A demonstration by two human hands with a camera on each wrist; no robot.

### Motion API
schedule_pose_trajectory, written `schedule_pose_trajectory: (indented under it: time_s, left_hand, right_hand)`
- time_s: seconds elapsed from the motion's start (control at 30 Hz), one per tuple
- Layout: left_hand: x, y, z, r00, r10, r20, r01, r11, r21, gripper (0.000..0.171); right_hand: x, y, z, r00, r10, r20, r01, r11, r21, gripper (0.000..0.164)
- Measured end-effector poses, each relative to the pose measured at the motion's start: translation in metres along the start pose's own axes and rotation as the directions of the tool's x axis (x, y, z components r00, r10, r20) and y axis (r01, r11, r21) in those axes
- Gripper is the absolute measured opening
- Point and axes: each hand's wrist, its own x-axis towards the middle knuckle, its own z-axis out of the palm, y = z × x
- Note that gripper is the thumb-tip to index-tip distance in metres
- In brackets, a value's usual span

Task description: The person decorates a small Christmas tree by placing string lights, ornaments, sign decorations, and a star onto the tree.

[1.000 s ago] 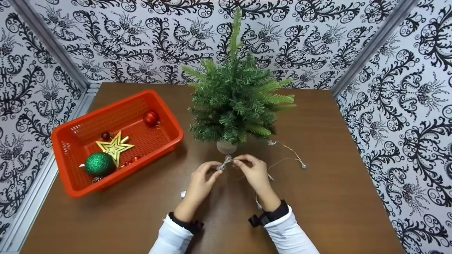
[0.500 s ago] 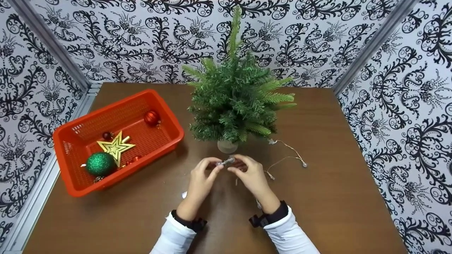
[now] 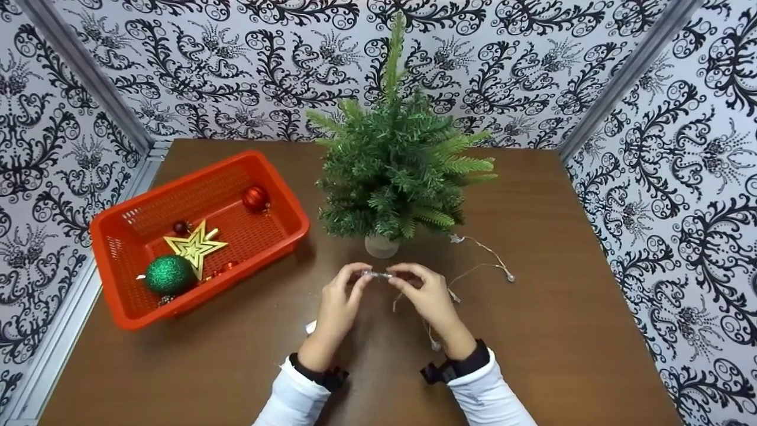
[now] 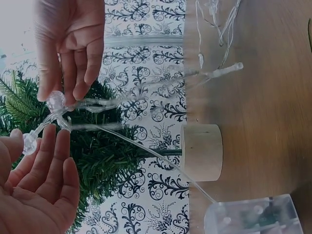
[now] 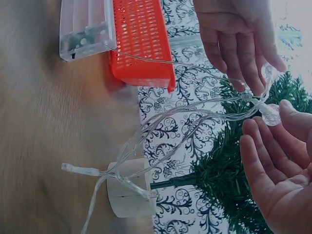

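In the head view my left hand point(image 3: 338, 303) and right hand point(image 3: 433, 300) face each other just in front of a small artificial Christmas tree point(image 3: 391, 171). Stretched between the fingertips is a bunched part of a string of lights point(image 3: 379, 274). My left hand pinches one clear bulb point(image 4: 30, 145) between thumb and fingers. Another clear bulb point(image 5: 270, 114) is pinched by my right hand. Thin clear wires point(image 5: 195, 108) cross between the two bulbs and hang down toward the table. A transparent battery box point(image 4: 253, 217) is joined to the string.
An orange basket point(image 3: 284, 236) at the left holds a gold star point(image 3: 194, 249), a green glitter ball point(image 3: 168, 274) and several red ornaments. More of the light string point(image 3: 502, 266) lies right of the tree's round base point(image 3: 381, 246). Patterned walls point(image 3: 378, 77) enclose the brown table point(image 3: 550, 331).
The right hand has shifted its pinch on the light string. The bunched piece between the hands has turned from slanted to nearly level. Tree and basket stay in place.
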Motion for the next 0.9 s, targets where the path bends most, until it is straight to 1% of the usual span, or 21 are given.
schedule_pose_trajectory:
  time_s: [0.1, 0.17, 0.27, 0.37, 0.43, 0.5, 0.6, 0.67, 0.73, 0.8, 0.87, 0.9]
  left_hand:
    - [0.000, 0.000, 0.000, 1.000, 0.008, 0.011, -0.007, 1.000, -0.018, 0.020]
    - [0.000, 0.000, 0.001, 1.000, 0.022, 0.017, -0.022, 0.999, -0.034, 0.020]
    - [0.000, -0.001, 0.002, 0.998, 0.058, 0.017, -0.057, 0.997, -0.048, 0.019]
    - [0.000, -0.003, 0.003, 0.995, 0.095, 0.004, -0.095, 0.995, -0.038, 0.019]
    - [0.000, -0.004, 0.003, 0.994, 0.111, 0.001, -0.111, 0.993, -0.027, 0.019]
    - [0.000, -0.004, 0.003, 0.993, 0.116, 0.005, -0.116, 0.993, -0.015, 0.020]
    - [-0.001, -0.005, 0.003, 0.994, 0.103, 0.022, -0.103, 0.995, -0.006, 0.022]
    - [-0.001, -0.004, 0.004, 0.996, 0.082, 0.029, -0.081, 0.997, -0.011, 0.023]
    - [-0.001, -0.004, 0.005, 0.998, 0.051, 0.029, -0.050, 0.999, -0.018, 0.023]
    - [-0.002, -0.002, 0.006, 0.999, 0.022, 0.029, -0.021, 1.000, -0.021, 0.023]
    - [-0.002, -0.001, 0.007, 1.000, 0.000, 0.026, 0.000, 1.000, -0.014, 0.022]
    - [-0.002, -0.001, 0.008, 1.000, -0.005, 0.026, 0.005, 1.000, -0.010, 0.023]
  right_hand:
    - [-0.001, -0.012, -0.002, 0.994, 0.108, 0.024, -0.110, 0.990, 0.092, 0.020]
    - [-0.001, -0.017, -0.003, 0.990, 0.135, 0.027, -0.138, 0.983, 0.118, 0.020]
    - [-0.002, -0.018, -0.003, 0.992, 0.124, 0.029, -0.127, 0.986, 0.109, 0.020]
    - [-0.004, -0.018, -0.003, 0.995, 0.101, 0.025, -0.102, 0.992, 0.079, 0.021]
    - [-0.004, -0.017, -0.002, 0.994, 0.103, 0.028, -0.105, 0.990, 0.094, 0.021]
    - [-0.004, -0.015, -0.002, 0.993, 0.114, 0.032, -0.117, 0.985, 0.125, 0.022]
    - [-0.004, -0.004, 0.000, 0.990, 0.142, 0.025, -0.144, 0.974, 0.177, 0.023]
    - [-0.004, 0.004, 0.002, 0.990, 0.143, 0.010, -0.142, 0.974, 0.174, 0.024]
    - [-0.004, 0.012, 0.004, 0.992, 0.125, 0.001, -0.124, 0.979, 0.161, 0.025]
    - [-0.005, 0.014, 0.005, 0.997, 0.071, -0.009, -0.070, 0.992, 0.103, 0.026]
    - [-0.006, 0.016, 0.007, 0.999, -0.024, -0.026, 0.025, 1.000, 0.003, 0.027]
    - [-0.006, 0.016, 0.007, 0.996, -0.079, -0.035, 0.076, 0.995, -0.059, 0.027]
